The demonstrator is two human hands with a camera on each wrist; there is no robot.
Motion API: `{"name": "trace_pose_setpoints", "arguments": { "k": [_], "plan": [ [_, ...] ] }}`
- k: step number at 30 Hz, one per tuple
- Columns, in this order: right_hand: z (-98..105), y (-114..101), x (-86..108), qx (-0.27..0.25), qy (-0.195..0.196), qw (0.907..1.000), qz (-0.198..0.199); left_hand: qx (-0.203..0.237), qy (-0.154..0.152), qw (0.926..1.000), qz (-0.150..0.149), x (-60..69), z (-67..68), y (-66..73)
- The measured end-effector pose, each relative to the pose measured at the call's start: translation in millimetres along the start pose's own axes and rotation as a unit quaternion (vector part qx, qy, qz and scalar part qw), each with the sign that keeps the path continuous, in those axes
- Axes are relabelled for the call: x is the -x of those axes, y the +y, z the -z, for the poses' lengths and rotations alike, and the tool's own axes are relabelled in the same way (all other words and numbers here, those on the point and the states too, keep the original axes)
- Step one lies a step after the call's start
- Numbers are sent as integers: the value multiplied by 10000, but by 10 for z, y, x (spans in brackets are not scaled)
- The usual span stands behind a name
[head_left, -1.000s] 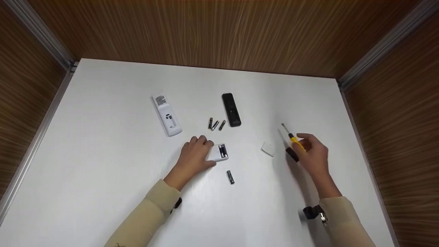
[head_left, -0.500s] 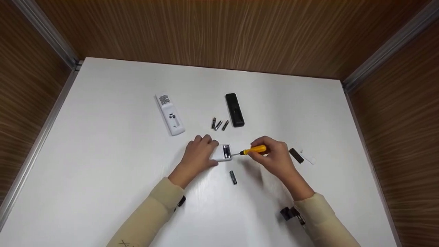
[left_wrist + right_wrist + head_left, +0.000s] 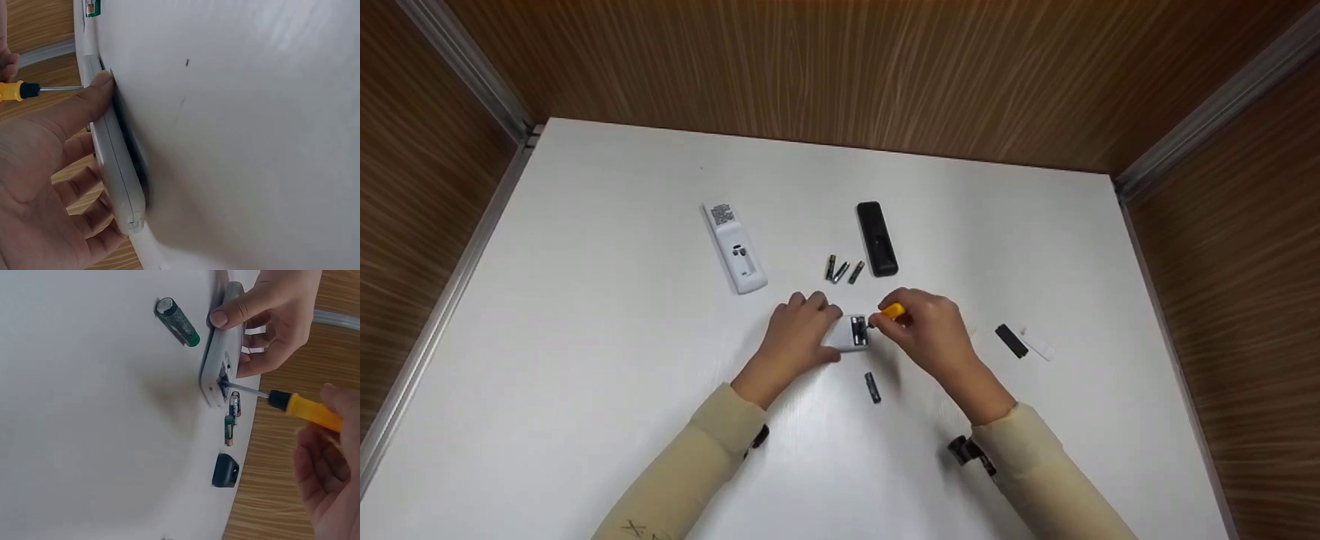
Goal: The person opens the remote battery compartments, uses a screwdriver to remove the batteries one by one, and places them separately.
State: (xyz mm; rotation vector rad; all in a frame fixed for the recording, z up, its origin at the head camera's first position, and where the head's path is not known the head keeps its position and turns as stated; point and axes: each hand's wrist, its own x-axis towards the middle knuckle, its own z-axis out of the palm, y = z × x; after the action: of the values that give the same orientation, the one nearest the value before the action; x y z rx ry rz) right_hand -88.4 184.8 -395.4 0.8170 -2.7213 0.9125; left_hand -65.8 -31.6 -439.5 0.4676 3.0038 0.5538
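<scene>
A small white remote control lies back up on the table, its battery bay uncovered; at least one battery seems to sit inside. My left hand grips it, with the thumb along the near edge and the fingers on the far side. My right hand holds a yellow-handled screwdriver. In the right wrist view the shaft of the screwdriver reaches into the bay at the end of the remote control. Just nearer than the remote control lies a loose dark-green battery.
Farther back are a white remote control, a black remote control and several loose batteries. A black battery cover and a white battery cover lie to the right. Wood-grain panels enclose the table.
My right hand has come leftward with the screwdriver, from the right side of the table to the battery bay. My left hand still holds the remote control in place.
</scene>
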Motion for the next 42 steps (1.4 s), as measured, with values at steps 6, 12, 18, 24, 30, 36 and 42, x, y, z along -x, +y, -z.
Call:
{"name": "trace_pose_setpoints", "arguments": {
  "k": [6,12,18,24,30,36,42],
  "plan": [
    [39,-28,-49,-8,-354,9982,-481,81,19,10000,-1,8,4,24],
    [27,163,119,-785,-424,9867,-1361,181,42,9998,16,15,-3,44],
    [-67,325,380,-1968,-304,9576,-2083,241,-16,9997,52,24,20,45],
    [-105,323,457,-2370,-118,9483,-2107,199,-54,9998,74,23,22,42],
    [-107,293,443,-2534,28,9436,-2130,232,17,9997,28,15,15,44],
    [43,52,424,-2579,45,9422,-2140,332,66,9994,12,36,8,38],
    [83,-61,415,-2782,160,9380,-2063,400,66,9991,77,51,14,45]
  ]
}}
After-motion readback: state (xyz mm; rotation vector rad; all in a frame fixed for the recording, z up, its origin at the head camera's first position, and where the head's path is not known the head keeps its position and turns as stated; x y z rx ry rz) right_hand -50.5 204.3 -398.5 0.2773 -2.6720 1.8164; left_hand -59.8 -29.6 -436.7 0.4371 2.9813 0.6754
